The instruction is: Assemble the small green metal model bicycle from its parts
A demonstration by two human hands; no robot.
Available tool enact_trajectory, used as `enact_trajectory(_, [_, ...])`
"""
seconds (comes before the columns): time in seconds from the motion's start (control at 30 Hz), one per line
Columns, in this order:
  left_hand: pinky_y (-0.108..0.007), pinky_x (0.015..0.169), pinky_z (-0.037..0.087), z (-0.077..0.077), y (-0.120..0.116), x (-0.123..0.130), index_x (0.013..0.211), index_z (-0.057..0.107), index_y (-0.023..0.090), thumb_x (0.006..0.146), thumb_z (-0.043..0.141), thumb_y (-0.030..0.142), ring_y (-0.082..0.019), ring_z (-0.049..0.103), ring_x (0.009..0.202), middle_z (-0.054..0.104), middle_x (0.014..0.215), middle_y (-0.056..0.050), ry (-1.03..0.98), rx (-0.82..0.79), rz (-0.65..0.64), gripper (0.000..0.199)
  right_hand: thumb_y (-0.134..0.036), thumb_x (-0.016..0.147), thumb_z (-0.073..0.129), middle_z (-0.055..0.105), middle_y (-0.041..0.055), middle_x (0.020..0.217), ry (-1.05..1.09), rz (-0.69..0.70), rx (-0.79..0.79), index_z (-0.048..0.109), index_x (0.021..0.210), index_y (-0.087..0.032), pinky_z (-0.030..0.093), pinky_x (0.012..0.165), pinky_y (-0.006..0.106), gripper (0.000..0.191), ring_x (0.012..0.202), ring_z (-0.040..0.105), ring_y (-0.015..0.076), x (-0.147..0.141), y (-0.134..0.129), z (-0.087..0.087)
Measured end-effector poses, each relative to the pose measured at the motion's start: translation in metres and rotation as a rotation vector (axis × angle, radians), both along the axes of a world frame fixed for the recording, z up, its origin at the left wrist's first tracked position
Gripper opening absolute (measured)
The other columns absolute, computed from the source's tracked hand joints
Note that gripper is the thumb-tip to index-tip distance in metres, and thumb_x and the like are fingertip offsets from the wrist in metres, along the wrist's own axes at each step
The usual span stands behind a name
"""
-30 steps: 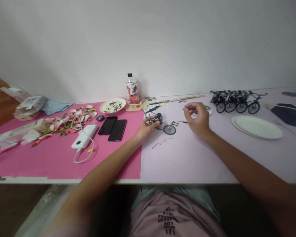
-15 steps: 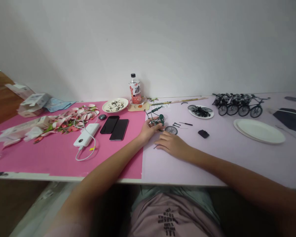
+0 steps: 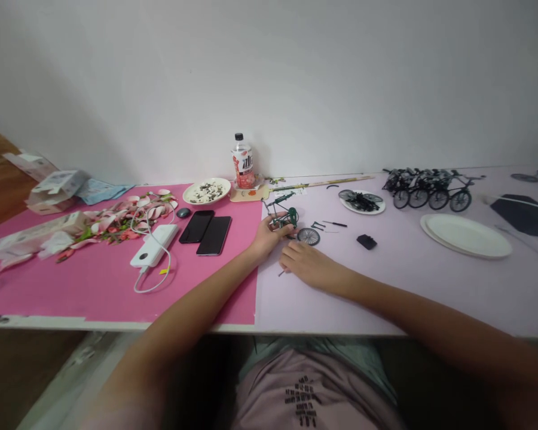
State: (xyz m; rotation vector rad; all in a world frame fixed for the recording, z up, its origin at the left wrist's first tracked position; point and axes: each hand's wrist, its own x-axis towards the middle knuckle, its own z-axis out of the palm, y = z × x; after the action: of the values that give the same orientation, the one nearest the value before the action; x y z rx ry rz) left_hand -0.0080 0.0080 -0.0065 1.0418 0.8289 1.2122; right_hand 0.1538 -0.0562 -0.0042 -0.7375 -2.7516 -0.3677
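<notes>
My left hand (image 3: 269, 235) is closed round a small dark green bicycle frame (image 3: 291, 216), which sticks up above my fingers. Close beside it, my right hand (image 3: 301, 260) rests with its fingers curled in, and a short thin rod (image 3: 281, 273) pokes out below them. A spoked toy wheel (image 3: 308, 236) lies just above my right hand. Small dark parts (image 3: 317, 226) and a thin black screwdriver (image 3: 335, 224) are to the right of the wheel.
Farther right are a black piece (image 3: 366, 241), a plate of black parts (image 3: 361, 202), assembled toy bicycles (image 3: 434, 192) and stacked white plates (image 3: 470, 236). Leftward lie two phones (image 3: 214, 235), a power bank (image 3: 154, 245) and petals (image 3: 116, 218). A bottle (image 3: 243, 164) stands behind.
The fingers of my right hand have curled in more, and less of the thin rod shows. My left hand still holds the green frame. The whole view has shifted slightly.
</notes>
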Motion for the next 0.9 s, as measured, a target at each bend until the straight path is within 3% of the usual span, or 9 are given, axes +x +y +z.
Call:
enact_trajectory(0.3, [-0.042, 0.088, 0.061, -0.003, 0.002, 0.001, 0.129, 0.058, 0.013, 0.075, 0.09, 0.017, -0.025, 0.079, 0.088, 0.076, 0.091, -0.007, 0.028, 0.003, -0.007, 0.063, -0.019, 0.105, 0.054, 0.062, 0.0091, 0.092, 0.01, 0.034, -0.042, 0.063, 0.092, -0.017, 0.039, 0.084, 0.04, 0.016, 0.09, 0.048, 0.0267, -0.001, -0.002, -0.006])
enact_trajectory(0.53, [-0.033, 0.08, 0.058, 0.002, -0.002, -0.003, 0.128, 0.061, 0.013, 0.075, 0.09, 0.017, -0.019, 0.074, 0.08, 0.073, 0.082, -0.003, 0.092, 0.022, 0.003, 0.061, -0.001, 0.099, 0.043, 0.061, 0.0068, 0.091, 0.299, 0.082, -0.321, 0.057, 0.089, -0.02, 0.043, 0.084, 0.036, 0.026, 0.089, 0.05, 0.0235, 0.012, 0.013, 0.006])
enact_trajectory(0.63, [-0.029, 0.073, 0.055, 0.005, -0.004, -0.004, 0.127, 0.063, 0.013, 0.074, 0.09, 0.017, -0.014, 0.068, 0.07, 0.071, 0.078, -0.001, 0.142, 0.027, 0.02, 0.06, -0.002, 0.1, 0.041, 0.06, 0.0075, 0.091, 0.347, 0.066, -0.332, 0.055, 0.088, -0.021, 0.043, 0.082, 0.037, 0.026, 0.092, 0.05, 0.0243, 0.018, 0.017, 0.009])
enact_trajectory(0.9, [-0.027, 0.069, 0.054, 0.009, -0.005, -0.004, 0.128, 0.062, 0.012, 0.076, 0.089, 0.019, -0.012, 0.065, 0.066, 0.069, 0.077, 0.0, 0.182, 0.021, 0.008, 0.059, -0.018, 0.103, 0.047, 0.055, 0.0062, 0.096, 0.505, 0.004, -0.466, 0.044, 0.088, -0.024, 0.044, 0.086, 0.038, 0.016, 0.095, 0.051, 0.0235, 0.019, 0.019, 0.009])
